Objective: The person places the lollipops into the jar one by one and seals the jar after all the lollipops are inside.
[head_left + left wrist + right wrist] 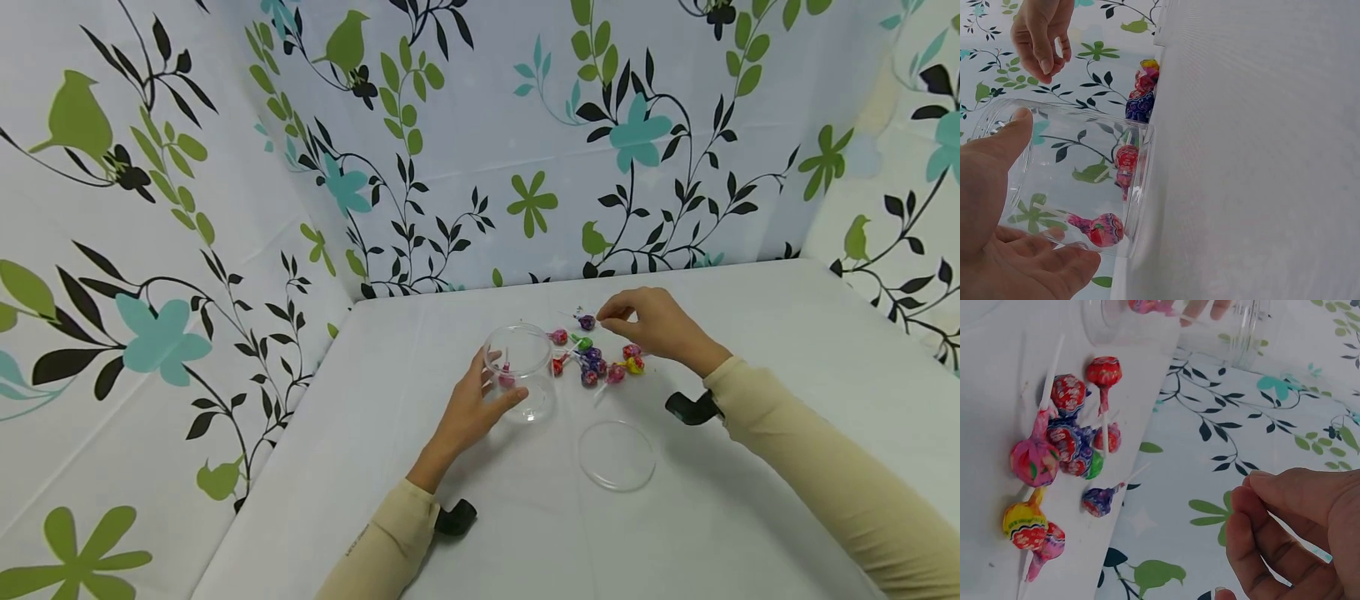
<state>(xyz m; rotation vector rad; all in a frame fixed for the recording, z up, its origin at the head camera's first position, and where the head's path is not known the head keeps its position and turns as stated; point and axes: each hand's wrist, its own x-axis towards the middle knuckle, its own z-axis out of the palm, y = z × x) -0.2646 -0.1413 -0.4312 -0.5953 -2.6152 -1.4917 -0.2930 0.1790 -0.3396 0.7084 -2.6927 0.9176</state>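
Left fingers [1079,269] gripped the jar [1079,156]; right fingers [1244,544], curled and apparently empty, hovered just right of the purple lollipop [587,322].

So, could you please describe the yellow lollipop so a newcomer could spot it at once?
On the white table, right of the clear jar in the head view, lies a lollipop cluster. At its right edge, the yellow lollipop alone has a yellow-and-red wrapper.

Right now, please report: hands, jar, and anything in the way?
Left hand holds clear jar, pink lollipop inside. Right hand near loose lollipops, fingers curled, nothing seen in it. Jar mouth uncovered; clear lid lies apart, no obstruction seen.
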